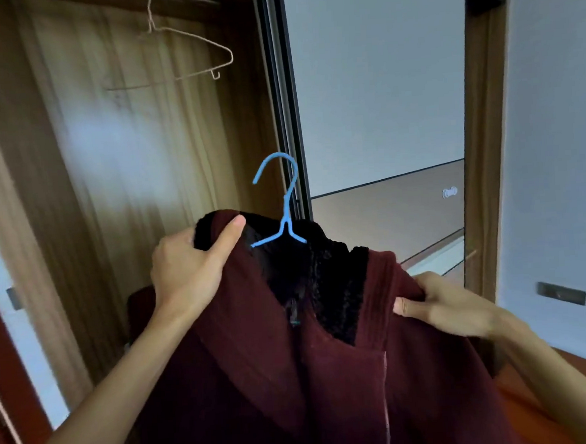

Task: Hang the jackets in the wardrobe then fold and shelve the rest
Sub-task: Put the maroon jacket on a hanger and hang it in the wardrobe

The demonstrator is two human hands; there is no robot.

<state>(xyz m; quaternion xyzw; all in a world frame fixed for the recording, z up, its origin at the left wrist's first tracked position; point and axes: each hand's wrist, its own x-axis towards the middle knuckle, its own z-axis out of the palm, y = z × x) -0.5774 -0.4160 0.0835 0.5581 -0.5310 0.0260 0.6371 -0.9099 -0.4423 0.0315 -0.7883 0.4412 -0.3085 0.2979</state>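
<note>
A dark red jacket [259, 361] with black fleece lining sits on a blue hanger [285, 201], whose hook sticks up above the collar. My left hand [188, 269] grips the jacket's left shoulder, thumb over the collar edge. My right hand [444, 308] pinches the right shoulder fabric. I hold the jacket up in front of the open wardrobe [126, 163]. Most of the hanger is hidden inside the jacket.
An empty wire hanger [185, 53] hangs from the wardrobe rail at the upper left. The mirrored sliding door [381, 113] stands to the right, its dark frame just behind the blue hook. An orange-red surface [575, 376] lies at the lower right.
</note>
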